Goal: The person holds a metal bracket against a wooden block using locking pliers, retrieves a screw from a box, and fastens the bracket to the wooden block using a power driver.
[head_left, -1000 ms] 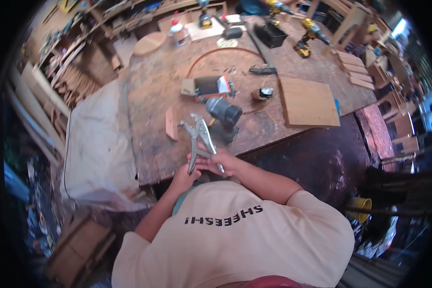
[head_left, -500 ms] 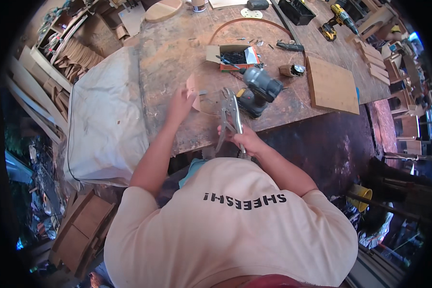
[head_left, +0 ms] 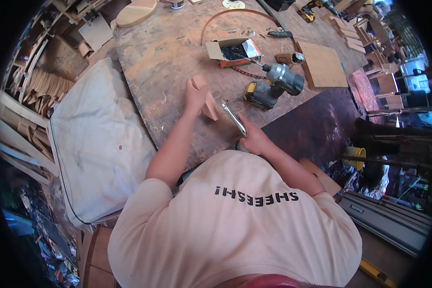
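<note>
My left hand (head_left: 196, 96) is closed around a small flat wooden piece (head_left: 210, 106) with an angled end, held over the worktable (head_left: 170, 62). Close to its right, my right hand (head_left: 252, 136) grips a pair of silver locking pliers (head_left: 234, 119), whose jaws point up and left toward the wood. Part of the pliers is hidden by the fingers. Beyond the pliers a grey cordless driver (head_left: 278, 81) with a yellow and black battery stands on the table, its long bit reaching left over an open box of dark screws (head_left: 235, 52).
Right of the driver lies a thick wooden board (head_left: 321, 66). A curved brown strip (head_left: 211, 21) arches behind the screw box. A second drill (head_left: 317, 9) sits at the far right. Left of the table is a bulky object under a pale cover (head_left: 96, 144).
The wooden piece has turned and come nearer the pliers, and the pliers have tilted. My view has swung, shifting the table. The driver looks settled where it was blurred before.
</note>
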Available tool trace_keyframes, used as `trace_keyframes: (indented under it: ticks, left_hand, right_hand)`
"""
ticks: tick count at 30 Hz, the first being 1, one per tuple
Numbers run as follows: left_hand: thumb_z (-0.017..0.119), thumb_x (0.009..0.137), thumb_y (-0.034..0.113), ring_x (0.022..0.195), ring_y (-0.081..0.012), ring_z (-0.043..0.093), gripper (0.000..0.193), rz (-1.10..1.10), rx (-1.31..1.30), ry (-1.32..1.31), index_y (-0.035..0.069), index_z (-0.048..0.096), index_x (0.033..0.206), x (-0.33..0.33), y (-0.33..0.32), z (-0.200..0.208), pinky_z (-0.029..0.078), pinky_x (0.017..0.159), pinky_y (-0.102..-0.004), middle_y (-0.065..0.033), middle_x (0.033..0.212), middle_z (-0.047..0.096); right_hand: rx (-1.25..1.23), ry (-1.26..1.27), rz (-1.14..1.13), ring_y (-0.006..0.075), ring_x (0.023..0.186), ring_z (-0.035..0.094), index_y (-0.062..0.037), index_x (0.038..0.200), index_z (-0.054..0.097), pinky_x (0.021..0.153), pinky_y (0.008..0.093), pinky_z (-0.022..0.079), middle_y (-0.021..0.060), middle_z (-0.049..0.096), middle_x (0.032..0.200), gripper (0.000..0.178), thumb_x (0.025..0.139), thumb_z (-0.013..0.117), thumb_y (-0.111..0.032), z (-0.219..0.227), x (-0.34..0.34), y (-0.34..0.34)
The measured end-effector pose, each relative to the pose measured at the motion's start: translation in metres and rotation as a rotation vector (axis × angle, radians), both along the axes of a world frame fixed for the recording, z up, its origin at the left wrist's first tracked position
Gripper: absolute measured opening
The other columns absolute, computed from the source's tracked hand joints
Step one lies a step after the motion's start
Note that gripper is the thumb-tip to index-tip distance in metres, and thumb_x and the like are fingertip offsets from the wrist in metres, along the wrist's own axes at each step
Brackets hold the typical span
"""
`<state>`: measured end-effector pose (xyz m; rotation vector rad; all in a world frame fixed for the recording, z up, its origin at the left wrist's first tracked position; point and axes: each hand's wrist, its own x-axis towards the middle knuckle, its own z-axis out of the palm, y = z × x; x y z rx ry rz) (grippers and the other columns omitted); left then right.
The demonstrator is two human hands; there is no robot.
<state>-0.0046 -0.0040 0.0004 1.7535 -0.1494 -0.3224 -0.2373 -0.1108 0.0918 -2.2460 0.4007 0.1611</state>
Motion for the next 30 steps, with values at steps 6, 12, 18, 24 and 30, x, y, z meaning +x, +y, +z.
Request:
trace_keyframes:
  ticks: [6,12,18,24,30]
  left_hand:
    - [0.061,0.079,0.006,0.096,-0.021,0.061,0.041,-0.071,-0.172,0.135,-0.001,0.049,0.118,-0.012,0.006,0.039,0.05,0.081,-0.0339,-0.0138,0.107,0.06]
    - [0.061,0.078,0.004,0.093,-0.0199,0.062,0.042,-0.019,-0.205,0.161,-0.001,0.049,0.118,-0.002,0.016,0.044,0.051,0.08,-0.0328,-0.0133,0.106,0.061]
    - [0.064,0.075,0.009,0.097,-0.0234,0.062,0.05,-0.106,-0.212,0.165,-0.003,0.049,0.121,-0.007,0.022,0.032,0.05,0.084,-0.0346,-0.0168,0.109,0.062]
    - [0.064,0.075,0.009,0.094,-0.022,0.062,0.048,-0.044,-0.265,0.153,-0.004,0.05,0.119,-0.014,0.031,0.039,0.05,0.083,-0.0336,-0.0153,0.105,0.062]
    - [0.064,0.075,0.009,0.092,-0.0214,0.061,0.047,0.008,-0.253,0.093,-0.004,0.05,0.118,-0.013,0.028,0.043,0.05,0.082,-0.0337,-0.0143,0.103,0.062]
  right_hand:
    - [-0.198,0.154,-0.029,0.0432,0.115,0.048,-0.0031,0.146,0.029,0.1,0.0455,0.039,0.0271,0.05,0.123,0.081,0.071,0.058,-0.001,0.007,0.01,0.013]
    - [-0.407,0.034,0.018,0.0406,0.114,0.046,-0.0014,0.144,0.032,0.099,0.0464,0.037,0.0239,0.05,0.121,0.079,0.069,0.06,0.0,0.004,0.017,0.024]
    - [-0.41,0.02,0.02,0.0399,0.11,0.047,0.0016,0.142,0.034,0.096,0.0462,0.039,0.0228,0.05,0.118,0.076,0.07,0.057,0.002,0.012,0.029,0.033]
    - [-0.459,-0.045,0.047,0.0403,0.1,0.047,-0.0013,0.145,0.028,0.088,0.047,0.042,0.0224,0.049,0.109,0.084,0.069,0.062,0.003,0.0,0.025,0.03]
    - [-0.48,0.0,0.024,0.0403,0.099,0.048,-0.0005,0.145,0.028,0.087,0.0472,0.043,0.023,0.049,0.11,0.081,0.07,0.059,0.004,0.001,0.024,0.029]
